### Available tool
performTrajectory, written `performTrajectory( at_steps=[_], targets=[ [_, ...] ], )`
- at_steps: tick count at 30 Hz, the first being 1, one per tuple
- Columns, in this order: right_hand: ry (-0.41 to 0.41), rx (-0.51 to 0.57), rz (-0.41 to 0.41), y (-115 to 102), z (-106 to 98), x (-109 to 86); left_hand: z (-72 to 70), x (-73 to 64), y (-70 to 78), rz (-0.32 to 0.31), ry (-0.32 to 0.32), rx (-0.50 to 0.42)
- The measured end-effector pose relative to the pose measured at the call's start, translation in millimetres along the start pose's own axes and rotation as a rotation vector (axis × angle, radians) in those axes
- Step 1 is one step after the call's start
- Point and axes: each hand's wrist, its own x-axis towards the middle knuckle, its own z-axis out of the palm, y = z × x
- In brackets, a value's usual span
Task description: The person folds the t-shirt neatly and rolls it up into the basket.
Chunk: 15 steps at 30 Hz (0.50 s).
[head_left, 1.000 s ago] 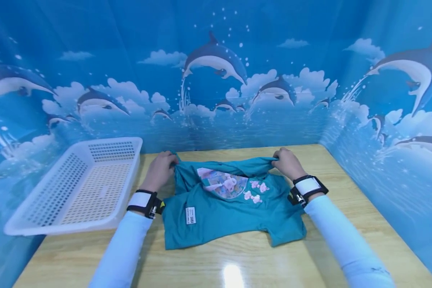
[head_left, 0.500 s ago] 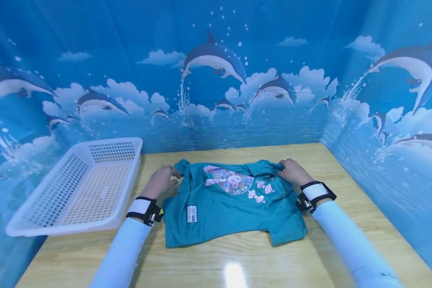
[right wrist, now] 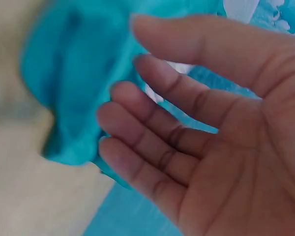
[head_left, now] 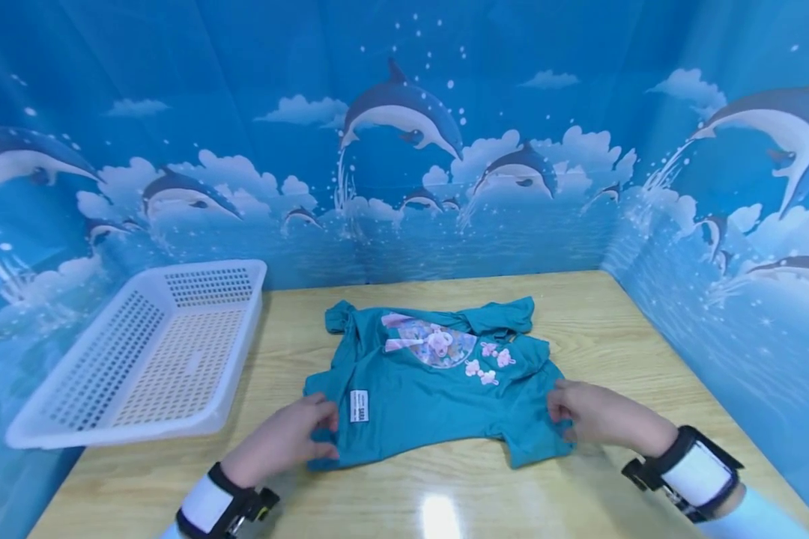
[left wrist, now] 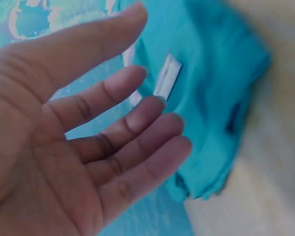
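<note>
A teal short-sleeved shirt lies partly folded on the table, with a pink and floral round print, small pink bear figures and a white label near its left end. Over the shirt's near left corner is my left hand, its thumb and fingers spread apart. My right hand is at the shirt's right edge with fingers loosely bent. In the left wrist view the left hand holds nothing, the shirt beyond its fingertips. The right wrist view likewise shows the right hand with nothing between thumb and fingers.
A white plastic basket with perforated sides stands at the left of the wooden table. Blue dolphin-printed sheets rise behind the table and along both sides.
Both hands have let go of the shirt's far edge and come back toward its near corners, moving apart. The raised far part of the shirt now lies down, its sleeves flat.
</note>
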Motion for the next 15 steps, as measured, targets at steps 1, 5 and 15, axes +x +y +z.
performTrajectory(
  at_steps=[1, 5, 15],
  targets=[
    [-0.037, 0.010, 0.001, -1.1, 5.5, -6.1, 3.4, -5.8, -0.5, 0.002, -0.021, -0.012],
    [-0.042, 0.027, 0.004, 0.0, 24.4, -14.6, 16.0, -14.0, -5.9, 0.018, -0.043, -0.002],
    [0.149, 0.019, -0.010, 5.8, 43.4, -5.7, 31.9, -4.8, -16.2, 0.043, 0.018, 0.027]
  ],
)
